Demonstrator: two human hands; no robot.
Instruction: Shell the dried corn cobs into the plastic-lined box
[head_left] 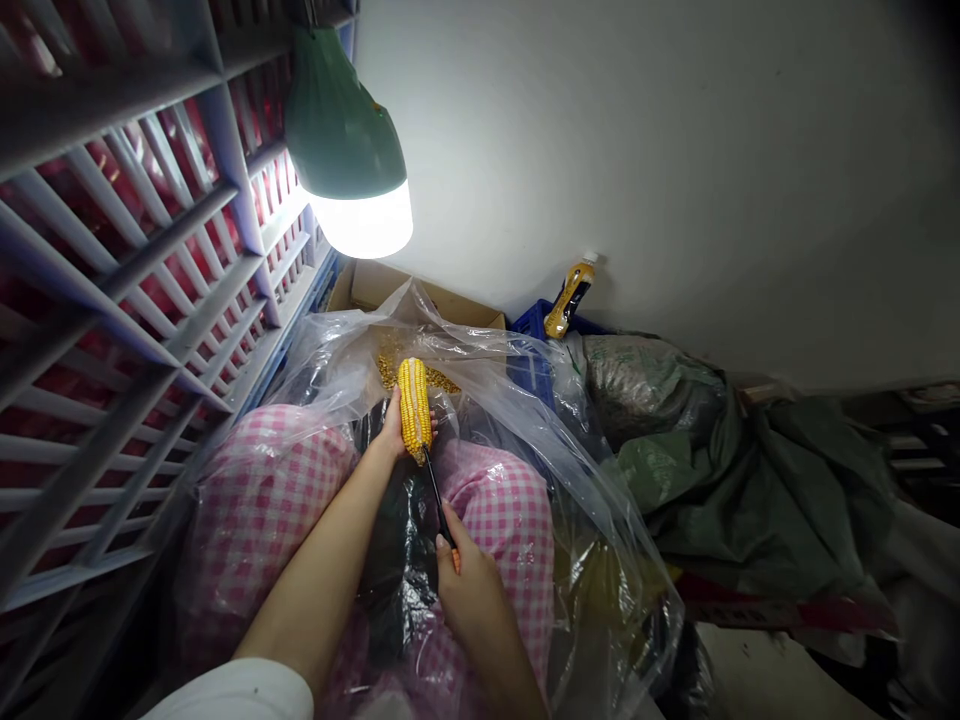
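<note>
White sleeve and bare forearm lead to the left hand, curled around an upright corn cob above clear plastic sheeting, while the right hand pinches a thin black tool, its tip best held steady against the cob's base.

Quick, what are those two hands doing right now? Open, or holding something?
Left hand: closed, holding a yellow corn cob.
Right hand: closed, holding a thin black tool, its tip at the cob's lower end.
</note>
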